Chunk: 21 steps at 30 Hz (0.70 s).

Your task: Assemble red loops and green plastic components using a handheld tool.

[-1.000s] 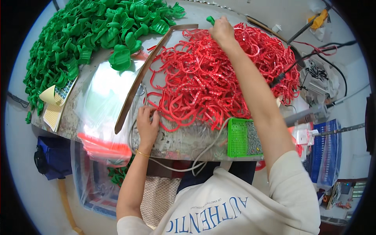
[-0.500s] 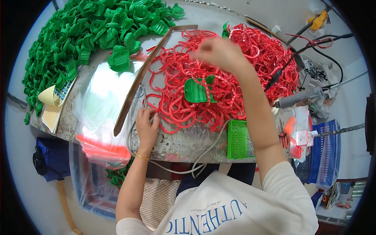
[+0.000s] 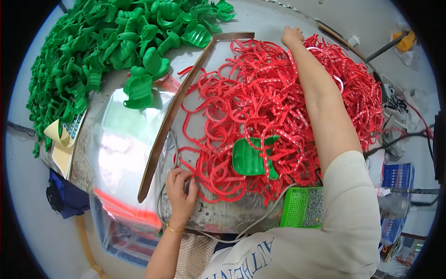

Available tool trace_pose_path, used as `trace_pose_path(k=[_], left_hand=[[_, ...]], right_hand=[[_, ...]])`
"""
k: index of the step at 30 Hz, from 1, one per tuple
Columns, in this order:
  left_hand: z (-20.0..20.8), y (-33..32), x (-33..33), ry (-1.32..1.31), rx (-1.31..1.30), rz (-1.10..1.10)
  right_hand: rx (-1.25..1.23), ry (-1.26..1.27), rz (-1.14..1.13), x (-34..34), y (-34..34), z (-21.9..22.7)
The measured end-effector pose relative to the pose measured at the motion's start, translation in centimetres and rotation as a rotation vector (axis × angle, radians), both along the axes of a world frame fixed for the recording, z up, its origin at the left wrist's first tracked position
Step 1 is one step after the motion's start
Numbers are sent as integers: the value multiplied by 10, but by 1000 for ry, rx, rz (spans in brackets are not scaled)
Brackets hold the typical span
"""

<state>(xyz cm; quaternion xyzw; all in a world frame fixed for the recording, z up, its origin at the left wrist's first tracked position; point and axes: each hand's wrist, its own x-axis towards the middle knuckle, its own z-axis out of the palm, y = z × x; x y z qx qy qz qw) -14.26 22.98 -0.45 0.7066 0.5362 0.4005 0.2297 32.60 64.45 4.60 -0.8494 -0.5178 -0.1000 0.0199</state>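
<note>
A cream-shirted worker (image 3: 334, 218) spans a crowded desk (image 3: 209, 215) heaped with glossy red straps (image 3: 274, 97), some dotted with pale marks. Taking that heap as the clock's centre, the right hand (image 3: 292, 36) reaches to its 12 o'clock edge, fingers curled under; from where I stand, I cannot tell whether that grip holds anything. The left hand (image 3: 180, 190) rests at 8 o'clock beside the outermost loops, its grip relaxed, a gap showing between thumb and fingers.

A ribbed green plastic scoop (image 3: 247, 158) lies on the straps at 7 o'clock, one red band across it. A larger mound of similar green scoops (image 3: 107, 51) rises at 10 o'clock. At 9 o'clock, a bent brown strip (image 3: 173, 116) stands between the straps and clear plastic bags (image 3: 123, 144); a perforated green basket (image 3: 293, 207) of small grey parts (image 3: 314, 207) sits at 6 o'clock.

The straps look light, soft and prone to tangling, best pinched at a loose loop or free end. The scoop appears light, fairly stiff and smooth enough to slip; its raised rim seems the surest hold.
</note>
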Motion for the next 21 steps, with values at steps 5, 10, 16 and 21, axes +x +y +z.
trace_pose_path(k=[5, 10, 16, 21], left_hand=[[-2, 0, 0, 46, -79, 9], [1, 1, 5, 11, -106, 50], [-2, -2, 5, 31, -97, 13], [-5, -5, -2, 35, -9, 26]], right_hand=[[-362, -113, -30, 5, 2, -14], [-400, -332, -14, 4, 0, -18], [-224, -262, 16, -11, -25, -9], [-15, -244, 63, -66, -63, 28]])
